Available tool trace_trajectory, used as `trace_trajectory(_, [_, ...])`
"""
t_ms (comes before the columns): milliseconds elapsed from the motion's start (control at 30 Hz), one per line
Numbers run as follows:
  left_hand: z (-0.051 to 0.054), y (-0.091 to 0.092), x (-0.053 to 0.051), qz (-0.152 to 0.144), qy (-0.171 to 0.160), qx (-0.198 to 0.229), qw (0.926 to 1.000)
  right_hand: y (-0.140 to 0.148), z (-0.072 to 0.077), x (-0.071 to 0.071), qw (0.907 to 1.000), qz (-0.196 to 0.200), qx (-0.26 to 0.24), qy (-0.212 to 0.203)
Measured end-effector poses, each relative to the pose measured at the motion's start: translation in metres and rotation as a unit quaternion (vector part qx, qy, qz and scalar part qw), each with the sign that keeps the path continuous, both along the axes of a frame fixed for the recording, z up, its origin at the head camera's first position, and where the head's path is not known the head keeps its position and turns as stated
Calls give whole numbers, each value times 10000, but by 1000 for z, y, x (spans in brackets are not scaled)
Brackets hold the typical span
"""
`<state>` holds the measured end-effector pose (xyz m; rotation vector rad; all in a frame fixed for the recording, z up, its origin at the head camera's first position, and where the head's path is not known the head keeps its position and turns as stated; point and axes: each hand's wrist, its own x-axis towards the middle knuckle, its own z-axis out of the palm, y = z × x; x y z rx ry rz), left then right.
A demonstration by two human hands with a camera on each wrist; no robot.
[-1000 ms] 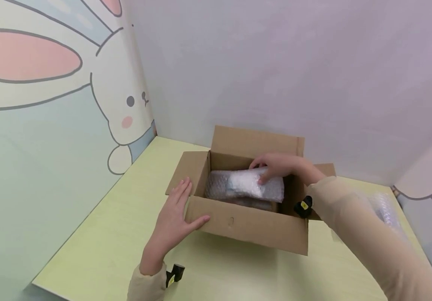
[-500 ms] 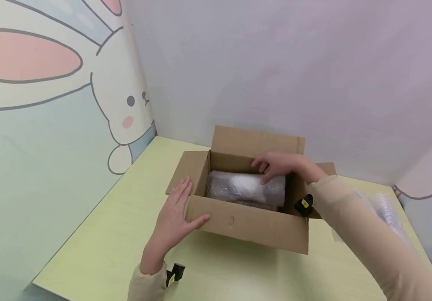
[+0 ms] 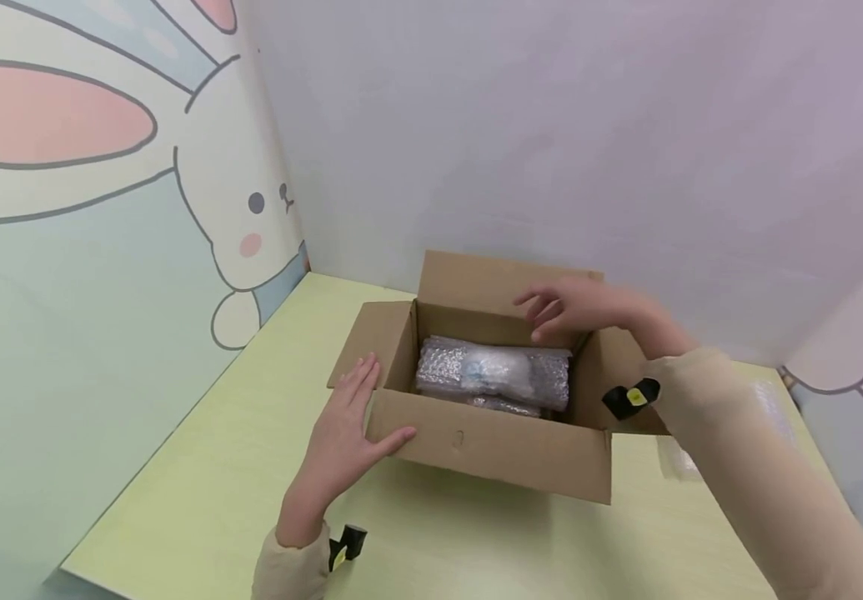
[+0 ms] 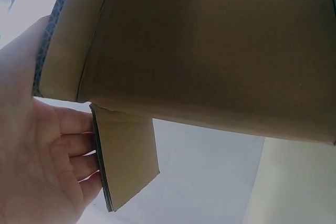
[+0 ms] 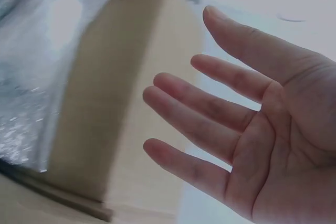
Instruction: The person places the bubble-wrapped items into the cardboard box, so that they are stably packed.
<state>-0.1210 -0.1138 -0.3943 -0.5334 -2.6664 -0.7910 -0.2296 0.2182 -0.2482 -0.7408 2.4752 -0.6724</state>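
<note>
An open cardboard box [image 3: 506,446] stands on the table with its flaps folded outward. Inside lies a bubble-wrapped bundle [image 3: 494,371], pale and whitish in the middle, with more bubble wrap beneath its near edge. My left hand [image 3: 344,437] rests with straight fingers on the left flap, its thumb against the front flap; the left wrist view shows the fingers behind a flap [image 4: 126,156]. Above the box's back right corner hovers my right hand [image 3: 577,307], holding nothing. In the right wrist view its fingers [image 5: 197,124] are spread and loosely extended, apart from the bundle.
On the pale yellow table [image 3: 206,467], right of the box and partly behind the right sleeve, lies more bubble wrap [image 3: 677,460]. A wall [image 3: 551,125] rises close behind the box, and a rabbit-printed wall [image 3: 101,333] borders the left side.
My right hand has let go of the bubble-wrapped bundle and lifted up and back out of the box. The bundle lies settled inside. My left hand stays in place.
</note>
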Motion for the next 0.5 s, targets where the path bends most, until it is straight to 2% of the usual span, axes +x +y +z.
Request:
trace_trajectory(133, [1,-1,0,-21,-45,17,10000,11,14,14,9994,-115,-323,58])
trace_trajectory(233, [1,-2,-1,-1,-91,14,10000,20,18,28,9982,-171,-533,205])
trace_trajectory(500, [1,-5,-1,19,-109,70,9999,46,6,64,9884,-118,-1265,836])
